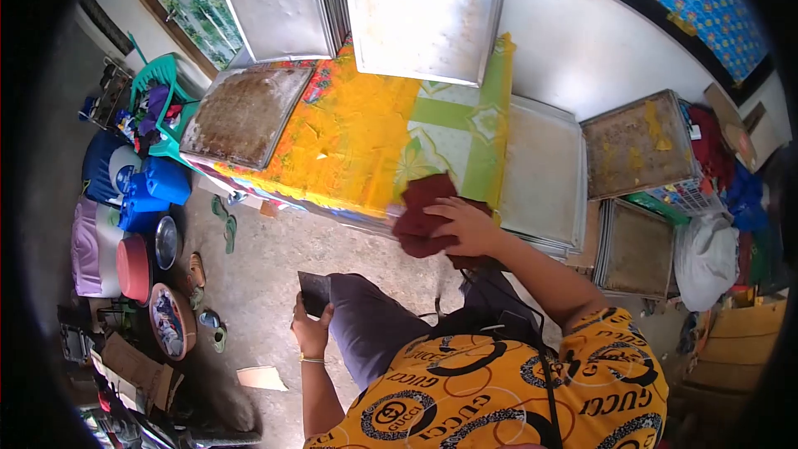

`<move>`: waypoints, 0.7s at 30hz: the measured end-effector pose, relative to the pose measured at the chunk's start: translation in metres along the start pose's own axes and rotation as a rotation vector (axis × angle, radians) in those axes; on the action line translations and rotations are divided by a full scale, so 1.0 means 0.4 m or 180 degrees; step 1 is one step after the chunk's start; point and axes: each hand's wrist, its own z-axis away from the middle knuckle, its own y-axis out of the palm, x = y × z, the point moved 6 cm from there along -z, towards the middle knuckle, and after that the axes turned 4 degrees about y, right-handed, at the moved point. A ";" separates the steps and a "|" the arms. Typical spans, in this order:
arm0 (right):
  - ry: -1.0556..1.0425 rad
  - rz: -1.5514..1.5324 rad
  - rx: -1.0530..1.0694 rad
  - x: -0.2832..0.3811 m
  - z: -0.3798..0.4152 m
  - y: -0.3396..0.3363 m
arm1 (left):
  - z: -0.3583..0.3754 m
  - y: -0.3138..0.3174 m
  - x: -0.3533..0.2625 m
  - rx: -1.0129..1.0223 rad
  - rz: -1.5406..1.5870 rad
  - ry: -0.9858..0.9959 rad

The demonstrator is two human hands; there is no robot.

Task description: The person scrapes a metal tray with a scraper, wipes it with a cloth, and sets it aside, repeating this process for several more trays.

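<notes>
My right hand (467,226) grips a folded maroon cloth (422,209) at the front edge of the table, which has a yellow and green patterned cover (366,150). Part of the cloth is blurred. Down beside my left knee, my left hand (311,334) is closed around a dark, flat rectangular piece (314,289); its kind is not clear from here. On the table's left end lies a brown-stained metal tray (245,112). A bright metal sheet (420,12) stands upright at the back of the table.
More metal trays (278,0) lean at the back left, and others (544,175) lie stacked at the right. A green chair (170,83), blue containers (154,191) and basins (173,324) line the left side. Slippers (224,224) and a cardboard scrap (262,378) lie on the floor.
</notes>
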 end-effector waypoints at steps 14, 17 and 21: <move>0.2408 0.0342 -0.1283 -0.037 0.500 -0.277 | 0.043 0.081 -0.040 -0.0203 0.0225 0.0230; 0.2209 0.0414 -0.1525 0.029 0.375 -0.301 | 0.054 0.130 -0.048 -0.0228 -0.0006 0.0123; 0.1755 0.0970 -0.0957 0.079 0.201 -0.184 | 0.077 0.166 -0.051 -0.0404 -0.0501 0.0218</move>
